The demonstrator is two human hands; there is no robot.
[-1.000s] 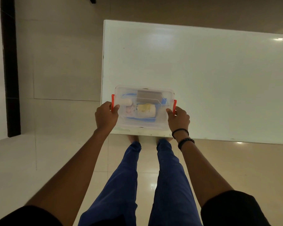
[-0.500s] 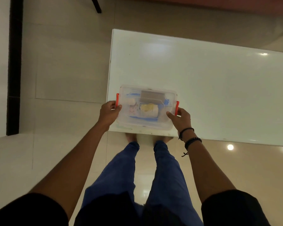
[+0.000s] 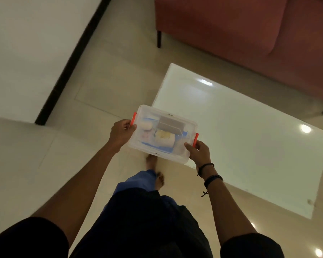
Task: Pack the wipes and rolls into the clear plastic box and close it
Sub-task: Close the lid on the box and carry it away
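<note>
The clear plastic box point(image 3: 177, 155) has its lid on and an orange latch at each end. I hold it in the air, off the white table point(image 3: 250, 138) and over its near left corner. My left hand point(image 3: 120, 134) grips the left end by the latch, and my right hand point(image 3: 199, 152) grips the right end. Through the lid show a white roll point(image 3: 164, 137) with a yellow label, a smaller white roll point(image 3: 145, 125), a grey pack point(image 3: 171, 122) and a blue pack beneath them.
A red sofa point(image 3: 241, 28) stands behind the table. Pale floor tiles point(image 3: 104, 81) spread to the left, up to a wall with a dark skirting point(image 3: 71, 60). My legs and bare feet point(image 3: 154, 168) are below the box.
The box was resting on the table's near edge; now both hands have lifted it off. The view has swung left and turned, and the sofa has come into sight.
</note>
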